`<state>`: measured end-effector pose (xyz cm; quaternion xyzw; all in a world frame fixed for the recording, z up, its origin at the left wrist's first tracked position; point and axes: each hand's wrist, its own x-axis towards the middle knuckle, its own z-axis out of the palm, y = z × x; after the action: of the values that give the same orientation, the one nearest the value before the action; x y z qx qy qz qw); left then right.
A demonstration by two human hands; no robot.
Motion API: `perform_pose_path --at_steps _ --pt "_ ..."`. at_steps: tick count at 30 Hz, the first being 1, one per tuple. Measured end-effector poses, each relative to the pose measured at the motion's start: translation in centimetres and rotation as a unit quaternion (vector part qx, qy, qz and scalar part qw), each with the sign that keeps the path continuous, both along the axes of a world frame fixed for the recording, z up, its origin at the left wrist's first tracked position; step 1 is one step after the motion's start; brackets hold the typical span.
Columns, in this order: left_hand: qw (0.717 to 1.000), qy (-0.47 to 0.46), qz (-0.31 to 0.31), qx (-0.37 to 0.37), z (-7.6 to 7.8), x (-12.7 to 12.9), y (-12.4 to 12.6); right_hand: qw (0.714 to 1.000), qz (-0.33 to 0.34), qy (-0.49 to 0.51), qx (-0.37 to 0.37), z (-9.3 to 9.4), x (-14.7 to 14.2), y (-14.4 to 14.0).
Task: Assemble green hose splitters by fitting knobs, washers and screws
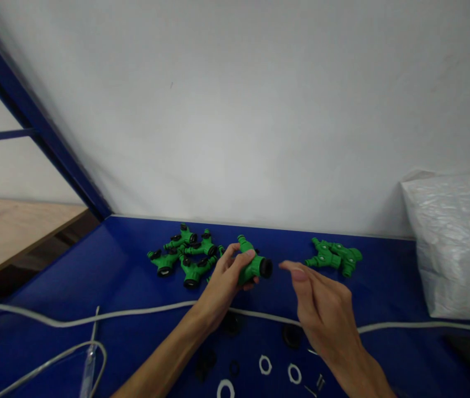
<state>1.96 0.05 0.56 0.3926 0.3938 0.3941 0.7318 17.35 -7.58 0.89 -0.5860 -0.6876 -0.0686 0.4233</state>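
Note:
My left hand (pixel 223 282) is wrapped round a green Y-shaped hose splitter (pixel 251 271), its black round end turned to the right. Just right of that end is my right hand (pixel 329 309), apart from the splitter, with thumb and index finger pressed together. Whatever may be between those fingertips is too small to make out. Several more green splitters (pixel 193 271) with black parts lie behind and left of my left hand. Beyond my right hand is a small group of green splitters (pixel 334 257).
A white cable (pixel 135 313) crosses the blue table (pixel 122 254). White rings (pixel 265 365), black rings (pixel 233 368) and small metal pins (pixel 320 382) lie at the front. A clear-handled screwdriver (pixel 89 365) is at left, a plastic-wrapped package (pixel 458 243) at right.

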Motion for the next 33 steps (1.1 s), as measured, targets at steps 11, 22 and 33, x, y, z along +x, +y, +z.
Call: perform_pose_path --at_steps 11,22,33 --pt "0.998 0.05 0.005 0.037 -0.1 -0.6 0.4 0.996 0.056 -0.055 -0.053 -0.5 0.3 0.2" --pt "0.992 0.095 -0.018 0.076 -0.4 -0.6 0.3 0.989 0.055 -0.132 -0.035 -1.8 0.0 1.0" --pt "0.975 0.082 -0.051 0.2 -0.2 -0.9 0.0 0.934 0.088 0.253 -0.235 -1.0 -1.8 0.4"
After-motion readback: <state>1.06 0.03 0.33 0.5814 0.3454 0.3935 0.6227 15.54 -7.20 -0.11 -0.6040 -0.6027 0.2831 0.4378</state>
